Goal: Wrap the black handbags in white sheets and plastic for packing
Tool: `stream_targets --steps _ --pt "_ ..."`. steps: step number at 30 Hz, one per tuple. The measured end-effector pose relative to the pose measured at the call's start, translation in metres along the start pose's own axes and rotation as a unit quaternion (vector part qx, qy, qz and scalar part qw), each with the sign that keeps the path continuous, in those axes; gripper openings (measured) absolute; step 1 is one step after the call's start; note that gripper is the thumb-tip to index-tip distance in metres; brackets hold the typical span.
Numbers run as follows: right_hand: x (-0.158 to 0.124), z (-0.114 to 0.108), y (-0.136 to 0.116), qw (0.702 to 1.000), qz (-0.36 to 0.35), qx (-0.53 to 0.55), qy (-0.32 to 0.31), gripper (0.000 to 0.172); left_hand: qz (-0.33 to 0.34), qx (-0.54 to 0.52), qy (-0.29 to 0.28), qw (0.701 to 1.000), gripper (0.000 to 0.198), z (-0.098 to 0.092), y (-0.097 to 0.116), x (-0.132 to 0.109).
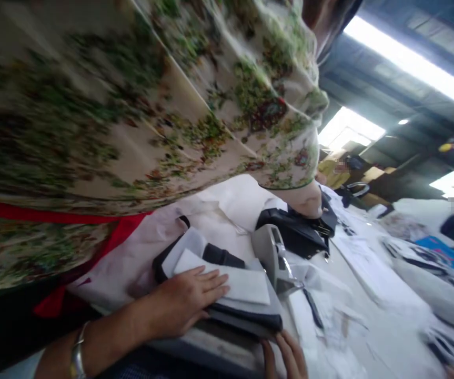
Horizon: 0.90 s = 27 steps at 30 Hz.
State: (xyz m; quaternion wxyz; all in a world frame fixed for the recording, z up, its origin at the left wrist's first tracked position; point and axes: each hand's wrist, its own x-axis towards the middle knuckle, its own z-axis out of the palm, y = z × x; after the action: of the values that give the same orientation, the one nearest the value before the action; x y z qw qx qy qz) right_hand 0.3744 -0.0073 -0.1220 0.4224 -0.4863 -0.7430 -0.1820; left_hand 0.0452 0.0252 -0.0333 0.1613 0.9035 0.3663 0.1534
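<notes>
My left hand (195,297), with a silver bangle at the wrist, lies flat with fingers stretched on a white padded strip (246,284). Under that strip is a black and grey bag piece (268,318), its layers showing along the near edge. At the bottom, my right hand (288,355) is partly cut off by the frame. Its fingers are apart and reach up to the near right corner of the bag piece; whether they grip it I cannot see. A dark folded strap or flap (223,256) lies just beyond the white strip.
A co-worker in a floral top (211,116) stands close, one hand (308,200) at a black bag (290,229). Beside it are a grey tape dispenser (268,250) and a dark-handled tool (313,309). Papers and bag parts cover the white table (369,337); other people are farther back.
</notes>
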Motion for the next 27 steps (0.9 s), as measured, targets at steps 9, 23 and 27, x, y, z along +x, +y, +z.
stream_targets --steps 9,23,27 --pt "0.069 -0.039 -0.05 0.98 -0.137 -0.058 -0.132 0.046 0.061 0.111 0.099 0.987 0.076 0.041 -0.027 -0.003" --pt "0.065 0.015 -0.036 0.968 -0.143 0.055 -0.199 0.043 0.101 0.219 0.152 0.958 0.061 0.037 -0.036 -0.009" --pt "0.081 0.005 -0.047 0.964 -0.081 0.091 -0.235 0.036 0.098 0.209 0.123 0.965 0.059 0.034 -0.034 -0.013"
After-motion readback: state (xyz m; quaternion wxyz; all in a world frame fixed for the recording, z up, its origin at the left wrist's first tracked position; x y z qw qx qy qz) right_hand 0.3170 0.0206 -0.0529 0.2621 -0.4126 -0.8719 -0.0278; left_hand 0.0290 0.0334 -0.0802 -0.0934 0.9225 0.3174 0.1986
